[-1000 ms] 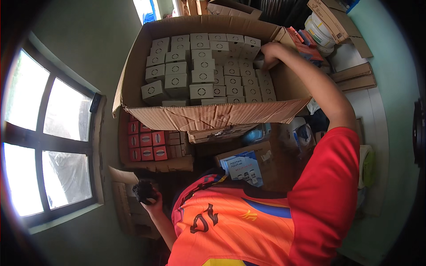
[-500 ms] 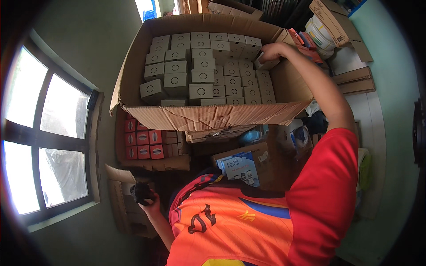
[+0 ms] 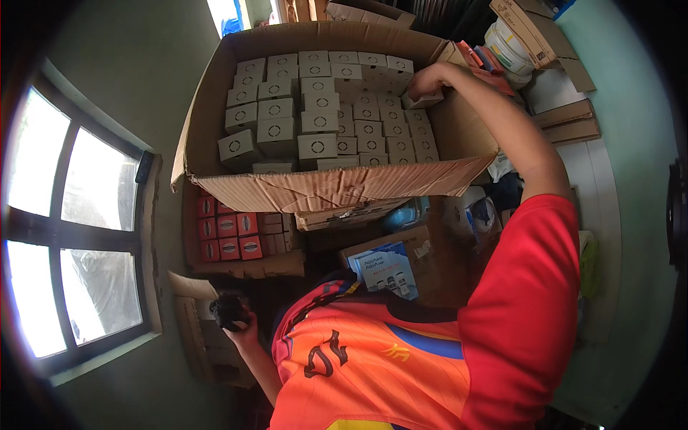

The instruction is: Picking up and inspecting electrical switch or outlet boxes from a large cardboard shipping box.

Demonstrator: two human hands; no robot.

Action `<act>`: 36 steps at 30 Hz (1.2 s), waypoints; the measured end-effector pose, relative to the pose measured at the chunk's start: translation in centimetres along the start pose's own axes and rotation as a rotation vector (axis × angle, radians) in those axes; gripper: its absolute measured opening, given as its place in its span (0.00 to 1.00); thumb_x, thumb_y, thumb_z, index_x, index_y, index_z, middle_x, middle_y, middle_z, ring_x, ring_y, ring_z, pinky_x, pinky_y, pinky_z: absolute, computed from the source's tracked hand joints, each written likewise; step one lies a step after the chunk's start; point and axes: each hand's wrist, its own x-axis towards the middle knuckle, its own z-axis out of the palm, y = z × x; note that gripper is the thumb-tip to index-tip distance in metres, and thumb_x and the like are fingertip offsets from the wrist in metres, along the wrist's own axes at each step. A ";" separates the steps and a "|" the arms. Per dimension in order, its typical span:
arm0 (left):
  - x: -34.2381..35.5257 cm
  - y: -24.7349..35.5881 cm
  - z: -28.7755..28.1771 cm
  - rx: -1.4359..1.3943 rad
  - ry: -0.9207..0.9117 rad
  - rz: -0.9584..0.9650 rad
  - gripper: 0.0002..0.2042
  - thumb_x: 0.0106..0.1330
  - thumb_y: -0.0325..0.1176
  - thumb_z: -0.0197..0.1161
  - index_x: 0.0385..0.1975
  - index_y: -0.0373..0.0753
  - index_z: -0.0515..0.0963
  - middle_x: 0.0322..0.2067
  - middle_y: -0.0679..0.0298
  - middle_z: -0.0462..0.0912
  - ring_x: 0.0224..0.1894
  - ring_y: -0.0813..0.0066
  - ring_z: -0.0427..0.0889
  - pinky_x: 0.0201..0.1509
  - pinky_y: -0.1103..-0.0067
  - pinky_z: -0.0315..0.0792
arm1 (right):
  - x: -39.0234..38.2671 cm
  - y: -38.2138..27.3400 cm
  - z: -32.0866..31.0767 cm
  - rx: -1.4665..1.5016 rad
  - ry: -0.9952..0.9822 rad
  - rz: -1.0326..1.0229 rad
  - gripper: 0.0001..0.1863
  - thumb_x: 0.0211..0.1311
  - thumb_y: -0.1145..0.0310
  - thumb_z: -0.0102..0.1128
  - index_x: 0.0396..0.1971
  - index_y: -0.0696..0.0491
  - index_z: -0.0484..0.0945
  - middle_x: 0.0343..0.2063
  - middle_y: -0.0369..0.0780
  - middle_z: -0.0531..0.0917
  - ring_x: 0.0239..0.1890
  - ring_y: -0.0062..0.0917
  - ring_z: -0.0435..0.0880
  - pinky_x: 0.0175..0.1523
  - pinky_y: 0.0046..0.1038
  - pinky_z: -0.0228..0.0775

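A large open cardboard carton (image 3: 337,185) holds several rows of small white boxes (image 3: 317,145), each with a round printed ring on its lid. At the carton's back right my right hand (image 3: 431,80) grips one of the white boxes (image 3: 423,100) from above, its fingertips partly hidden. Down at the lower left, beside a cardboard flap, my left hand (image 3: 242,324) is closed on a crumpled black object (image 3: 228,309), whose exact nature I cannot make out.
A carton of red boxes (image 3: 228,249) sits below. A blue printed box (image 3: 383,272) and bagged items (image 3: 480,215) lie nearby. A white bucket (image 3: 505,46) and cardboard pieces (image 3: 566,122) stand right. A window (image 3: 100,294) and walls close in both sides.
My right hand has brought a white box up slightly at the back right of the carton. The whole view has shifted slightly. My left hand keeps its hold on the black object.
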 end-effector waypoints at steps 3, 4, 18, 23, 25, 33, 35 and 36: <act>0.1 0.0 0.2 0.005 0.028 0.006 0.21 0.67 0.57 0.56 0.54 0.54 0.78 0.47 0.70 0.85 0.42 0.65 0.84 0.42 0.68 0.72 | 1.5 0.2 -0.4 0.006 -0.047 0.034 0.18 0.59 0.58 0.61 0.45 0.52 0.84 0.41 0.38 0.85 0.38 0.23 0.83 0.41 0.31 0.77; 0.1 0.0 0.2 -0.006 0.044 0.005 0.22 0.66 0.57 0.56 0.54 0.54 0.78 0.47 0.70 0.85 0.42 0.65 0.83 0.42 0.68 0.72 | 1.9 0.1 -0.5 0.021 -0.081 0.072 0.15 0.59 0.58 0.61 0.41 0.50 0.84 0.36 0.36 0.86 0.34 0.22 0.83 0.38 0.30 0.76; -1.7 0.2 -2.2 -0.041 0.109 0.080 0.21 0.67 0.55 0.56 0.50 0.50 0.80 0.42 0.67 0.86 0.43 0.63 0.85 0.43 0.66 0.75 | 3.0 -1.0 0.3 -0.172 -0.058 0.077 0.30 0.64 0.44 0.62 0.56 0.53 0.82 0.49 0.42 0.86 0.47 0.32 0.85 0.49 0.36 0.78; -1.0 0.5 -1.9 -0.052 0.146 0.068 0.21 0.66 0.56 0.56 0.49 0.49 0.80 0.40 0.67 0.87 0.40 0.62 0.86 0.41 0.65 0.78 | -2.2 -2.4 -1.5 -0.283 0.052 0.064 0.33 0.59 0.41 0.66 0.53 0.54 0.84 0.47 0.45 0.88 0.47 0.36 0.87 0.51 0.37 0.78; -0.6 0.5 -1.6 -0.066 0.070 0.043 0.21 0.66 0.56 0.56 0.50 0.49 0.80 0.39 0.67 0.86 0.40 0.63 0.85 0.41 0.66 0.78 | -4.2 -2.8 -2.5 -0.379 0.140 -0.003 0.35 0.52 0.41 0.72 0.53 0.52 0.84 0.50 0.46 0.87 0.51 0.38 0.86 0.56 0.38 0.77; 0.1 0.0 1.9 0.072 0.144 0.041 0.18 0.67 0.56 0.55 0.46 0.53 0.79 0.37 0.69 0.84 0.39 0.65 0.83 0.36 0.70 0.75 | -3.6 -3.0 -1.9 -0.264 0.059 0.025 0.23 0.57 0.56 0.71 0.46 0.58 0.86 0.35 0.44 0.90 0.37 0.37 0.90 0.41 0.37 0.81; -0.2 0.0 2.3 0.052 0.253 0.079 0.18 0.66 0.57 0.55 0.47 0.53 0.79 0.38 0.69 0.84 0.39 0.65 0.83 0.37 0.69 0.74 | -3.9 -3.1 -1.7 -0.086 0.063 0.081 0.21 0.66 0.56 0.63 0.48 0.58 0.84 0.32 0.45 0.89 0.31 0.38 0.90 0.32 0.38 0.82; -0.3 0.1 2.4 0.075 0.196 0.070 0.18 0.66 0.57 0.55 0.47 0.53 0.79 0.38 0.69 0.84 0.39 0.65 0.83 0.37 0.69 0.74 | -4.3 -3.3 -1.8 -0.091 0.086 0.060 0.21 0.66 0.56 0.63 0.48 0.58 0.84 0.32 0.45 0.89 0.31 0.38 0.90 0.32 0.38 0.82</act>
